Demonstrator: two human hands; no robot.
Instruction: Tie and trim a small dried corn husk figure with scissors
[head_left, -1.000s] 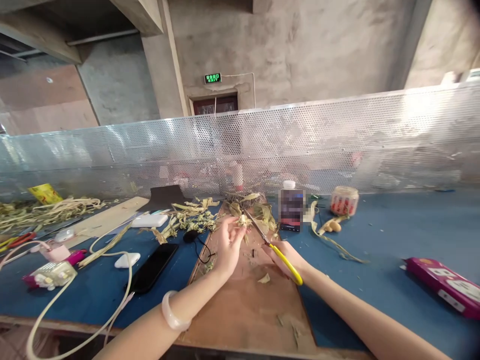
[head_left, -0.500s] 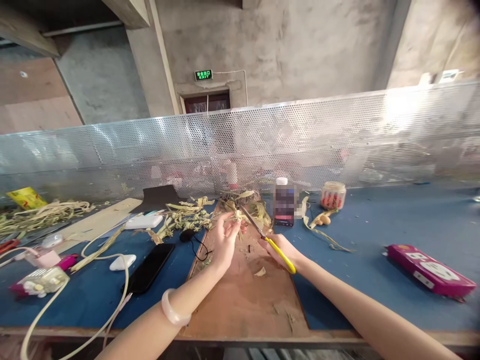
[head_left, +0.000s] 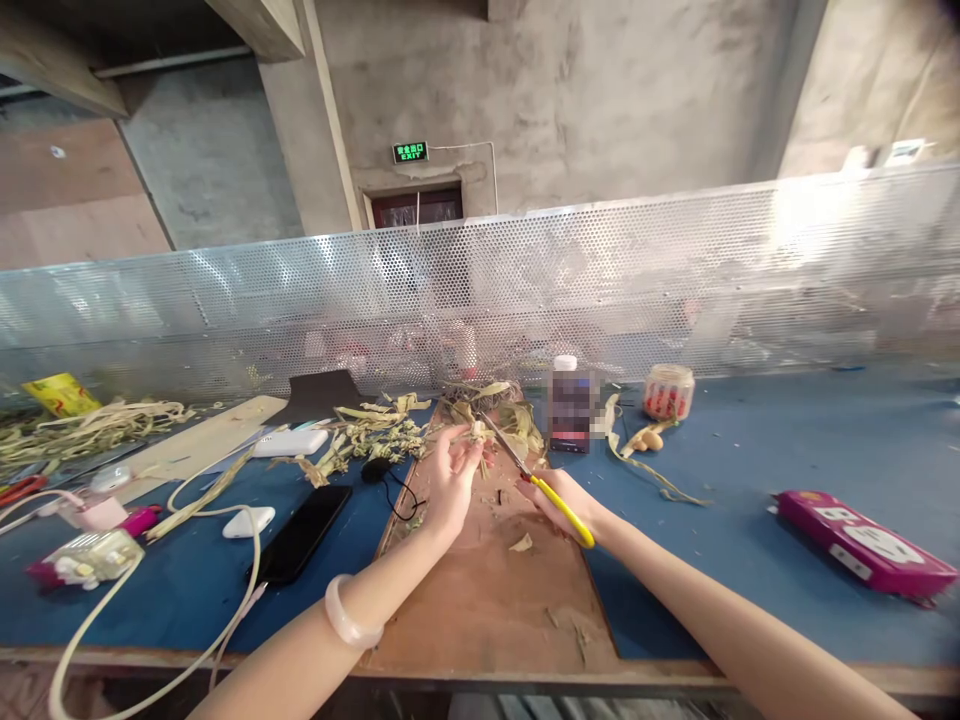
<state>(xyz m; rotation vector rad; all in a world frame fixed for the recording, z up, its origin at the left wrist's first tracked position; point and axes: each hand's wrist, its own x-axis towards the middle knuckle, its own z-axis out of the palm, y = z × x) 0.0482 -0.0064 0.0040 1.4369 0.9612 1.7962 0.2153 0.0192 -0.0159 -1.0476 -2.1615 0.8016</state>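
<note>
Nearest to me, a pale bangle (head_left: 346, 612) circled the person's left wrist above a brown board (head_left: 480, 600) that lay on the blue counter (head_left: 750, 520). A pale cable (head_left: 251, 590) looped past the counter's near edge on the left, with a black phone (head_left: 309, 535) and a white case (head_left: 249, 522) lying just beyond. Well over to the right lay a purple pack (head_left: 862, 540).

Over the middle of the board, a dry flake (head_left: 521, 543) lay nearer than both hands. The right hand (head_left: 561, 497) was wrapped around the yellow handles of the scissors (head_left: 564, 510), whose blades slanted away toward the left hand. The left hand (head_left: 454, 480) pinched a small dried sprig (head_left: 478, 430) upright in its fingertips, just beside the blades; I couldn't tell whether metal and plant touched.

Past the hands, dry leaves (head_left: 525, 420) were heaped at the board's far end, and dried sprays (head_left: 382, 440) spread to its left. A white-capped bottle (head_left: 566, 363) stood right of the heap, a jar (head_left: 669, 395) farther right. A yellow packet (head_left: 61, 395) sat far left, near a tangle of stalks (head_left: 105, 430).

Behind everything ran a perforated metal screen (head_left: 637, 280), then a door (head_left: 420, 205) beneath a green exit sign (head_left: 410, 152).
</note>
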